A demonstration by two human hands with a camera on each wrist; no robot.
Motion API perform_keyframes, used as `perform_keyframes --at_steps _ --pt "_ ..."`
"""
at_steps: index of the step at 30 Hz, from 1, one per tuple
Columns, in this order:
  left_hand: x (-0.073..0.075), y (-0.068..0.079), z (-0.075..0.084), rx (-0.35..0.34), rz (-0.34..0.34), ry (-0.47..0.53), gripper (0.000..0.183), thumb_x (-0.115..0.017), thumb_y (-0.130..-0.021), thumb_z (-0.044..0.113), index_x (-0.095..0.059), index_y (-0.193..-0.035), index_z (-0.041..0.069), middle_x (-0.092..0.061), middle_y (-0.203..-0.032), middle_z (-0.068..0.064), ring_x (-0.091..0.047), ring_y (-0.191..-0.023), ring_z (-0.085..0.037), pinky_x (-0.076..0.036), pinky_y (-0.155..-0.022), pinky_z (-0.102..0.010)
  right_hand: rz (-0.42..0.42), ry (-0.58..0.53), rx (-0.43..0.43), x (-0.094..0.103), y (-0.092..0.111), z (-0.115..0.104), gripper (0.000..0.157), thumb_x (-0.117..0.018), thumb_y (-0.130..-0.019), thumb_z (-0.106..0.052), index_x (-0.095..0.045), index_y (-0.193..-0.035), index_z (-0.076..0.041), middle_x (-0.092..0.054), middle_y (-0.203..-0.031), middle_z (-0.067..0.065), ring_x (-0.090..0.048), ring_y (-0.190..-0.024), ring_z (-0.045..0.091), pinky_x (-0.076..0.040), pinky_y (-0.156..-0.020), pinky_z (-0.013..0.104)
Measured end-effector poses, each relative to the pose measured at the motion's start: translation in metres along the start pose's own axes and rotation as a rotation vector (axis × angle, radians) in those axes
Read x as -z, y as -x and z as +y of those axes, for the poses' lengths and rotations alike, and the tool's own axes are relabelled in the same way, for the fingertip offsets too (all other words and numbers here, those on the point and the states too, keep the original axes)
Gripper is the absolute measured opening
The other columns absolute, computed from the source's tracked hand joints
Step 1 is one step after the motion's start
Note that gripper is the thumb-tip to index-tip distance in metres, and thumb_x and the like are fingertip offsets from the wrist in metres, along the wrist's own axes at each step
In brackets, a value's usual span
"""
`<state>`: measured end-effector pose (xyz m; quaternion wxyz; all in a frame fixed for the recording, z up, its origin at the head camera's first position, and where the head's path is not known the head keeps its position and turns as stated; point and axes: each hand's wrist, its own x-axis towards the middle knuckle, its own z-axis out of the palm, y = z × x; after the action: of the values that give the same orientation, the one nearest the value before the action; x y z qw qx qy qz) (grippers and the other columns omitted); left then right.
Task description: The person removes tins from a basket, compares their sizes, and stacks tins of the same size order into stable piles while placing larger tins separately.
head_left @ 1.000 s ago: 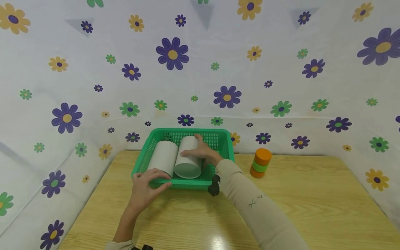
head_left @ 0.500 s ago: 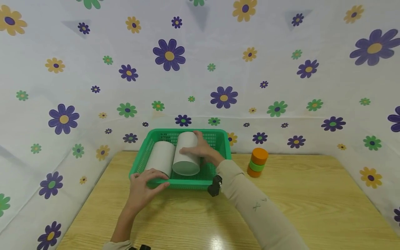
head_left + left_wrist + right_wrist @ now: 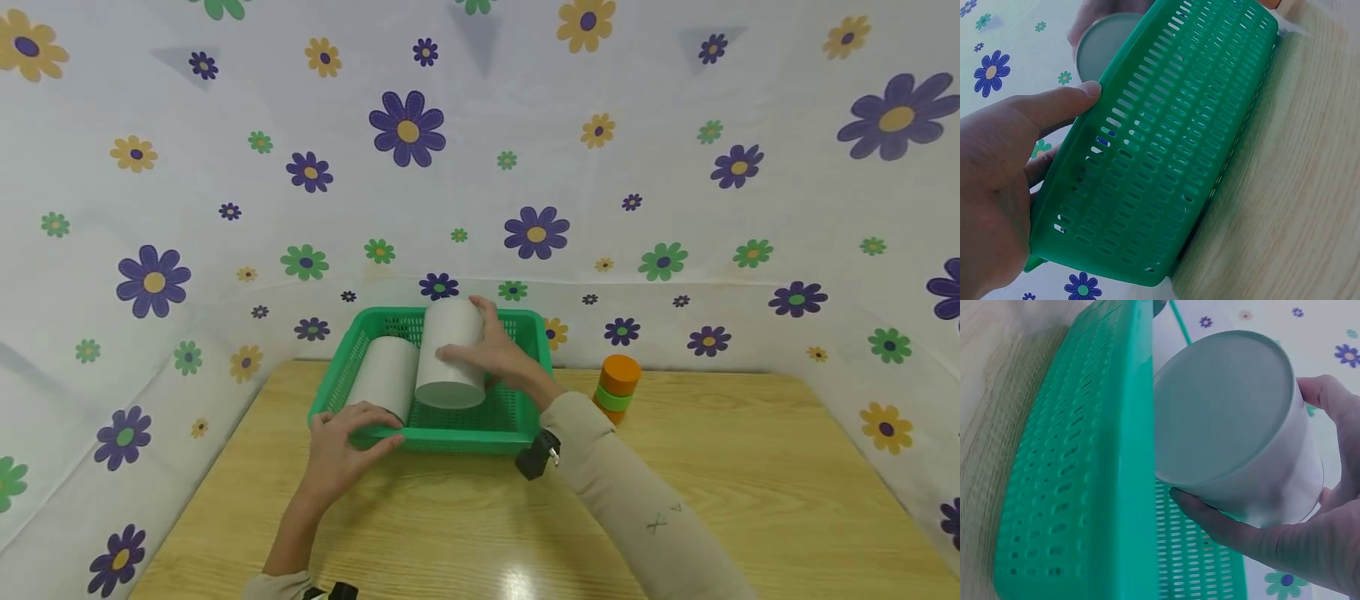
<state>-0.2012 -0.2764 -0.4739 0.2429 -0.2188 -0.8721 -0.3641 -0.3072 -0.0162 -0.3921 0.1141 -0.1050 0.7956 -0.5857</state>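
Observation:
My right hand grips a white cylindrical canister from its right side, thumb across the top. The canister is tilted, its far end above the back rim of a green perforated plastic basket. In the right wrist view the canister's flat round end faces the camera. My left hand pinches the basket's front rim near its left corner; the left wrist view shows the thumb over the rim and the other fingers partly hidden behind it. A second white canister lies in the basket's left side.
An orange and green cylindrical stack stands on the wooden table right of the basket, partly behind my right sleeve. Behind the table hangs a white flower-print cloth.
My right hand has raised the right canister and moved it slightly back from the basket's floor. My left hand keeps its place on the rim. The other canister stays put.

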Motion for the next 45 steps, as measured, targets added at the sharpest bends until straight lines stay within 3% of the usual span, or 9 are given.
perform_keyframes --at_steps 8,13,18,21,30,39,45 --pt "0.000 0.000 0.000 0.000 -0.003 0.007 0.019 -0.089 -0.081 0.023 -0.076 -0.094 0.030 -0.072 -0.101 0.013 -0.065 -0.100 -0.016 -0.018 -0.079 -0.044 0.018 -0.020 0.075 0.012 0.020 -0.003 0.105 -0.084 -0.084 -0.031 -0.011 -0.159 -0.040 -0.037 -0.149 0.017 -0.055 -0.121 0.042 -0.056 -0.080 0.057" --pt "0.000 0.000 0.002 -0.017 -0.002 0.016 0.019 -0.088 -0.081 0.023 -0.076 -0.094 0.030 -0.072 -0.100 0.013 -0.065 -0.099 -0.016 -0.017 -0.079 -0.044 0.027 -0.077 0.132 0.019 0.033 -0.004 0.105 -0.083 -0.086 -0.025 -0.010 -0.161 -0.037 -0.028 -0.156 0.015 -0.054 -0.122 0.043 -0.056 -0.081 0.057" --pt "0.001 0.000 0.003 -0.018 -0.005 0.013 0.020 -0.088 -0.081 0.023 -0.076 -0.095 0.031 -0.072 -0.101 0.013 -0.064 -0.099 -0.014 -0.018 -0.080 -0.045 0.055 -0.016 0.213 0.024 0.045 -0.003 0.106 -0.082 -0.086 -0.024 -0.010 -0.163 -0.028 -0.025 -0.158 0.016 -0.051 -0.125 0.043 -0.053 -0.088 0.058" --pt "0.001 0.001 0.003 -0.010 -0.012 0.013 0.021 -0.088 -0.081 0.023 -0.076 -0.095 0.033 -0.071 -0.102 0.015 -0.064 -0.100 -0.013 -0.018 -0.080 -0.044 0.069 0.015 0.238 0.028 0.053 -0.001 0.106 -0.083 -0.085 -0.025 -0.010 -0.162 -0.030 -0.024 -0.159 0.015 -0.048 -0.127 0.042 -0.052 -0.091 0.059" --pt "0.000 0.000 0.004 -0.024 -0.007 0.013 0.020 -0.088 -0.081 0.023 -0.076 -0.095 0.031 -0.072 -0.101 0.013 -0.064 -0.099 -0.015 -0.018 -0.080 -0.044 0.084 -0.119 0.280 0.044 0.079 0.000 0.107 -0.081 -0.087 -0.024 -0.005 -0.162 -0.039 0.000 -0.169 0.013 -0.040 -0.136 0.048 -0.048 -0.096 0.063" --pt "-0.001 -0.001 0.003 -0.025 -0.006 0.014 0.021 -0.089 -0.080 0.022 -0.077 -0.096 0.028 -0.072 -0.103 0.013 -0.064 -0.100 -0.015 -0.018 -0.080 -0.044 0.113 -0.204 0.337 0.067 0.099 0.002 0.104 -0.078 -0.088 -0.017 -0.005 -0.160 -0.039 -0.006 -0.169 0.006 -0.058 -0.115 0.054 -0.054 -0.086 0.059" --pt "-0.001 0.000 0.001 -0.014 -0.011 0.006 0.023 -0.089 -0.080 0.022 -0.075 -0.095 0.033 -0.071 -0.103 0.015 -0.064 -0.100 -0.013 -0.018 -0.080 -0.044 0.169 -0.192 0.373 0.079 0.111 0.008 0.105 -0.078 -0.087 -0.012 -0.006 -0.160 -0.037 -0.011 -0.167 0.007 -0.056 -0.119 0.053 -0.052 -0.089 0.062"
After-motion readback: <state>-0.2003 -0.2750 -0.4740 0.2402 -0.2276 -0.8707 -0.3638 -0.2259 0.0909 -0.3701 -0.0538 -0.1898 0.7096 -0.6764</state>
